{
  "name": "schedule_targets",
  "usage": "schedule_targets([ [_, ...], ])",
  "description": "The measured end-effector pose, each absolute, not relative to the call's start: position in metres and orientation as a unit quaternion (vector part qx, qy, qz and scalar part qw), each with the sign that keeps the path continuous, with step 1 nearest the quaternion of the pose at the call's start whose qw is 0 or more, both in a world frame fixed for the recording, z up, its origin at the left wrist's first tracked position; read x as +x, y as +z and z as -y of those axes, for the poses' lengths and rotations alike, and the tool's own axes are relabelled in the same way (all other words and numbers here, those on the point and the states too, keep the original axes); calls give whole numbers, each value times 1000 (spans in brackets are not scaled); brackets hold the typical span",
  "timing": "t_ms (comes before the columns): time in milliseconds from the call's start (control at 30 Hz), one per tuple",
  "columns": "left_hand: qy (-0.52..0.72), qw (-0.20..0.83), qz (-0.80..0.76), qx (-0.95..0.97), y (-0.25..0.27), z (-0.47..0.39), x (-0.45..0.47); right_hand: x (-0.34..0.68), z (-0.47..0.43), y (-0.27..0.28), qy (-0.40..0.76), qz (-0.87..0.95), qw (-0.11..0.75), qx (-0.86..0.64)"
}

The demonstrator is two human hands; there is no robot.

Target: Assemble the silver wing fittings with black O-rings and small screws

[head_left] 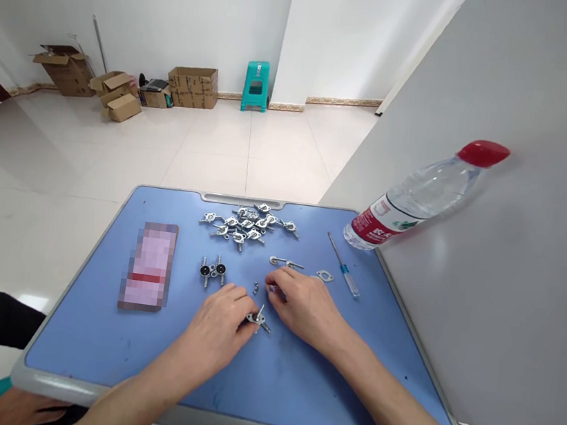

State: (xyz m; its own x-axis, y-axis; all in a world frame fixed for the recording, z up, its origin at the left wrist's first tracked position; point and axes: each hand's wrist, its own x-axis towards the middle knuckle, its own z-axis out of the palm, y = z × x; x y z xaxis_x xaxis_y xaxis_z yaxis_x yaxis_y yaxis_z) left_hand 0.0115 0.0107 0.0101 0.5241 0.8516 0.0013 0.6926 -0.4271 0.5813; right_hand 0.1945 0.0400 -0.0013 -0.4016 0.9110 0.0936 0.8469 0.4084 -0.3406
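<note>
My left hand (225, 320) holds a small metal valve (258, 318) with a thin lever and a short pipe stub, gripped between thumb and fingers just above the table. My right hand (301, 298) has its fingers curled together close to the tabletop. What lies between those fingertips is hidden. Between the two hands sit a few tiny screws (255, 287). Just beyond the right hand are loose lever pieces (287, 263), with a flat oval metal plate (325, 275) to their right. Two valve bodies with black round faces (213, 270) lie left of the screws.
Several assembled valves (248, 223) form a pile toward the blue table's (165, 357) far edge. A screwdriver (346, 273) lies at right, near a water bottle (410, 201). On the left is a blurred-out phone-like object (151, 268). Cardboard boxes (193, 87) and a green stool (256, 87) stand by the wall.
</note>
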Motion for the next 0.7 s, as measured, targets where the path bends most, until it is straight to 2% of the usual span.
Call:
schedule_targets([
  [167,140,269,-465,831,10,-11,12,200,-31,9,257,750,262,-550],
  [400,138,265,-461,836,8,-12,12,194,-16,23,468,643,234,-559],
  [700,135,281,-461,831,8,-12,12,192,-10,11,533,589,230,-562],
])
